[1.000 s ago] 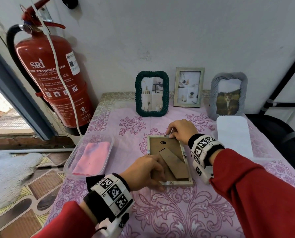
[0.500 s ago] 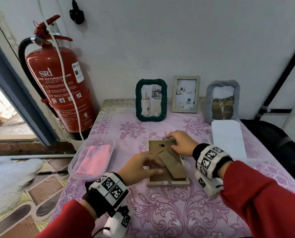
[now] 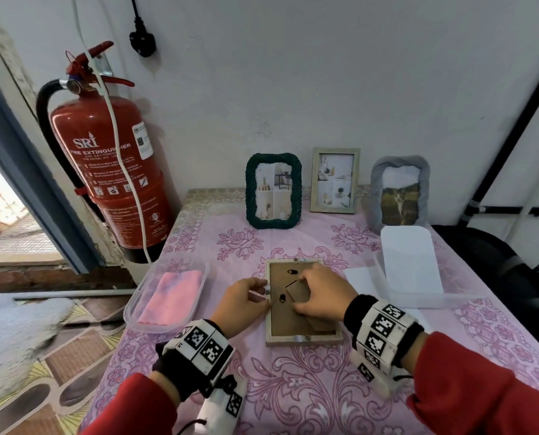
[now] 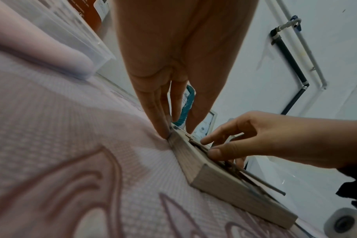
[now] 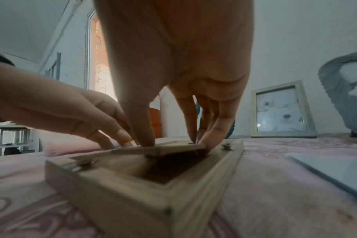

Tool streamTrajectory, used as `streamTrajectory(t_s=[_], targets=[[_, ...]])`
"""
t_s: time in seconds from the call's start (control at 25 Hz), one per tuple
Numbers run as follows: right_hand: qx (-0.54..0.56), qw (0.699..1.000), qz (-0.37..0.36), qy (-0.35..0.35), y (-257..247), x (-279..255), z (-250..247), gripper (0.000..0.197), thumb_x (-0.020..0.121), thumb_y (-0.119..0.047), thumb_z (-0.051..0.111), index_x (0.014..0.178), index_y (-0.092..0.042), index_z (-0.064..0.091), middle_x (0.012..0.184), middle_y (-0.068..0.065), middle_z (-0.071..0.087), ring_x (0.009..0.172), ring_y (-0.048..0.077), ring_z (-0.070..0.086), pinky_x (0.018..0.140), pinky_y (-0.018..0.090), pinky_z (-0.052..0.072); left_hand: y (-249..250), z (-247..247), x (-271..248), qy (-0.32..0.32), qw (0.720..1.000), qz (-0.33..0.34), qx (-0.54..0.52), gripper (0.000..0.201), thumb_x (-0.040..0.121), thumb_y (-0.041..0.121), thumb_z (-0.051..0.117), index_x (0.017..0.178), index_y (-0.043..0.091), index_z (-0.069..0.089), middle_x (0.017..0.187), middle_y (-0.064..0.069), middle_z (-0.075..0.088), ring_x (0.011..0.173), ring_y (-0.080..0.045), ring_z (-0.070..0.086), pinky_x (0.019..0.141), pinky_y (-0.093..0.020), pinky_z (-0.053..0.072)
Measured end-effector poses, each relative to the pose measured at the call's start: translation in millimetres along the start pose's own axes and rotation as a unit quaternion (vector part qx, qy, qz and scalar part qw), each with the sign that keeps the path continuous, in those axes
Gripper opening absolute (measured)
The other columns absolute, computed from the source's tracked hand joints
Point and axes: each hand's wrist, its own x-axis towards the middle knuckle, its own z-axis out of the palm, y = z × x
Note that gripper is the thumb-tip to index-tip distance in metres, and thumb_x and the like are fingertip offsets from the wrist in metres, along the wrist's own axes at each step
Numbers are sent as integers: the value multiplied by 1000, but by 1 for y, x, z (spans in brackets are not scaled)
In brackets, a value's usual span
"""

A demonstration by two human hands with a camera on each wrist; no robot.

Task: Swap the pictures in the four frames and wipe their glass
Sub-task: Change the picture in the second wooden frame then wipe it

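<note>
A wooden frame (image 3: 302, 304) lies face down at the table's middle, long axis running near to far, as the left hand (image 3: 244, 304) pinches a clip on its left edge and the right hand (image 3: 321, 295), fingers curled, grips the cardboard stand (image 3: 298, 291) on its back.

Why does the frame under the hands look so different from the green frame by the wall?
The wooden frame lies face down, showing its brown back; the green frame stands upright, showing its pictures. The wooden frame has flat, straight edges; the green frame has a twisted, rope-like rim. Both are rectangular and sit on the pink tablecloth.
</note>
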Motion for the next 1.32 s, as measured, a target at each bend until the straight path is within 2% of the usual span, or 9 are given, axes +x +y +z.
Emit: streamTrajectory(t_s=[0.12, 0.4, 0.64, 0.8, 0.88, 1.0, 1.12, 1.2, 1.32], targets=[[21, 999, -2, 30, 0, -1, 0, 54, 74, -42, 67, 120, -16, 55, 121, 7, 51, 110, 23, 52, 86, 26, 42, 0, -1, -2, -12, 999, -12, -37, 47, 85, 13, 65, 129, 7, 50, 108, -3, 59, 86, -13, 60, 85, -25, 51], [80, 993, -7, 82, 7, -5, 2, 53, 74, -43, 68, 121, -23, 56, 121, 0, 54, 109, 15, 53, 80, 19, 36, 7, 2, -12, 9, 1000, 29, -3, 54, 82, 25, 70, 131, 18, 50, 105, -3, 48, 85, -12, 54, 77, -16, 43], [157, 981, -42, 107, 12, -9, 1, 40, 82, -39, 67, 115, -18, 62, 112, 1, 59, 96, 12, 55, 83, 22, 44, 19, 7, -19, -6, 979, -15, -204, 53, 86, 2, 62, 135, 10, 43, 76, -3, 52, 71, -15, 56, 62, -19, 50], [185, 969, -12, 163, 23, -12, 1, 28, 91, -19, 56, 118, -14, 59, 114, 7, 54, 97, 15, 53, 93, 32, 45, 13, -3, -27, 49, 976, -8, -214, 51, 88, -4, 57, 135, 8, 43, 80, -10, 53, 68, -15, 52, 57, -17, 46], [154, 979, 41, 127, 32, -11, 2, 40, 87, -14, 56, 127, -12, 50, 123, 12, 48, 112, 25, 51, 98, 36, 43, 8, -13, -32, 76, 975, -6, -210, 50, 88, -4, 57, 134, 10, 44, 85, -14, 55, 71, -18, 53, 62, -22, 46], [163, 983, 83, 33, 38, -11, 5, 55, 84, -20, 62, 133, -9, 38, 127, 15, 47, 114, 29, 51, 93, 30, 43, 2, -27, -38, 103, 978, 2, -180, 50, 88, -3, 57, 134, 14, 45, 84, -10, 55, 75, -19, 53, 64, -24, 46], [177, 980, 85, 29, 39, -10, 7, 54, 87, -17, 60, 135, -8, 36, 124, 16, 55, 112, 28, 55, 86, 27, 43, -1, -35, -40, 126, 982, 3, -143, 50, 88, -1, 56, 135, 16, 45, 84, -8, 54, 78, -20, 53, 67, -25, 47], [160, 983, 90, 30, 41, -9, 7, 52, 89, -15, 56, 136, -9, 35, 128, 15, 53, 115, 29, 53, 91, 29, 43, -3, -38, -41, 132, 985, 0, -115, 51, 89, 0, 55, 136, 16, 44, 85, -7, 55, 79, -20, 54, 72, -29, 47], [128, 986, 103, 28, 47, -10, 6, 50, 91, -14, 51, 138, -11, 35, 137, 13, 47, 123, 28, 49, 100, 33, 42, -6, -39, -41, 139, 988, 7, -72, 51, 90, 0, 52, 138, 16, 42, 85, -1, 56, 74, -14, 53, 66, -21, 44]])
